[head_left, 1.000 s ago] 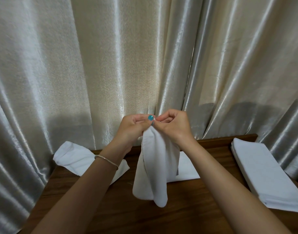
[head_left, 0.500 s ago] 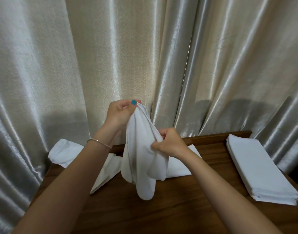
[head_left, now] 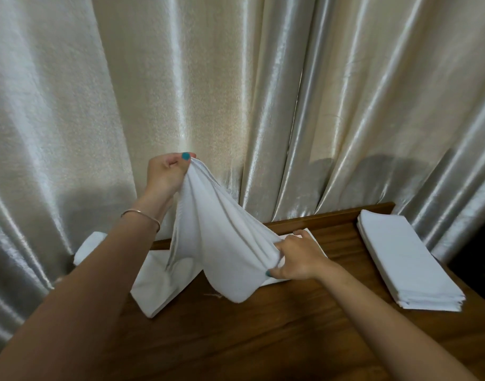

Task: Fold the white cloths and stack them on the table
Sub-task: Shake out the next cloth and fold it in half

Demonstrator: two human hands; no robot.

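At the far left of the wooden counter, against the curtain, lies a loose pile of unfolded white cloths. One end of it bunches up behind the left forearm, and a flat corner reaches toward the near edge. These cloths are not yet folded.

The left hand, bracelet at the wrist, is raised above the counter and pinches one top corner of the white cloth in work between thumb and fingers. The cloth hangs from this corner in long creases. Its lower rounded edge droops close to the counter surface, in front of the loose pile; whether it touches the wood cannot be told.

The right hand, lower and near the counter, grasps the opposite edge of the same cloth, fingers curled into the fabric. The cloth is stretched diagonally between the two hands, gathered and not yet spread flat. Judged from this, the step in hand is opening the cloth out; no fold has been made in it.

At the far right of the counter, well apart from the hands, sits the stack of folded cloths, several layers deep with edges aligned. This portion is complete. Remaining: fold the held cloth, add it to the stack, then process the loose pile.
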